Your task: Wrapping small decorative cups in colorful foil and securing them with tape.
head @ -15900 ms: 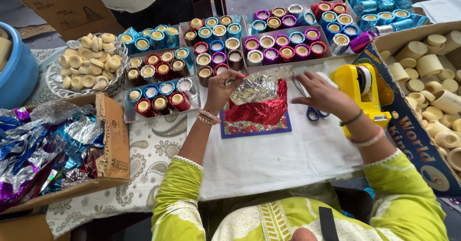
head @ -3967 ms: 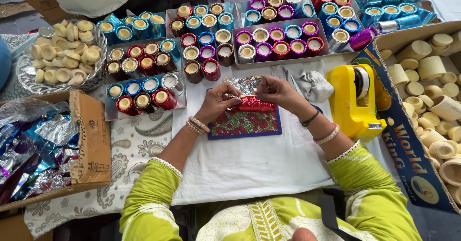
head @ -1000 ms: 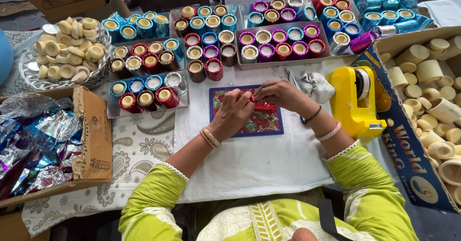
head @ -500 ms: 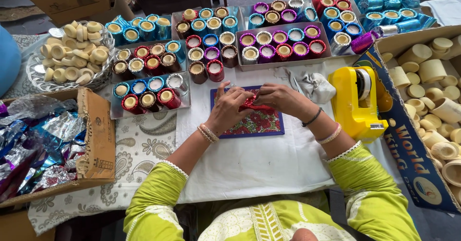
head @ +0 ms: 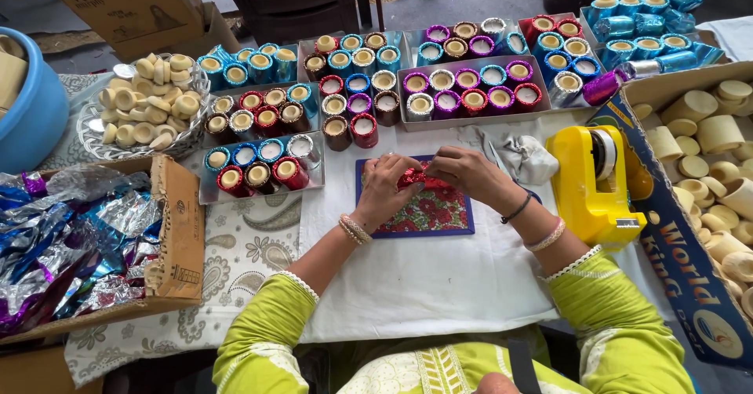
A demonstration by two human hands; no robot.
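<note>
Left hand (head: 382, 191) and right hand (head: 468, 176) both pinched a red foil-wrapped candle (head: 413, 177) over a floral mat (head: 427, 213), yellow tape dispenser (head: 596, 182) at 3 o'clock, brown foil box (head: 176, 237) at 9 o'clock.

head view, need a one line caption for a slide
Left hand and right hand press red foil around a small candle above a floral mat, trays of foil-wrapped candles behind.

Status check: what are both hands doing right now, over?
Left hand and right hand both pinching red foil-wrapped candle over floral mat. Yellow tape dispenser beside right wrist, apart.
</note>
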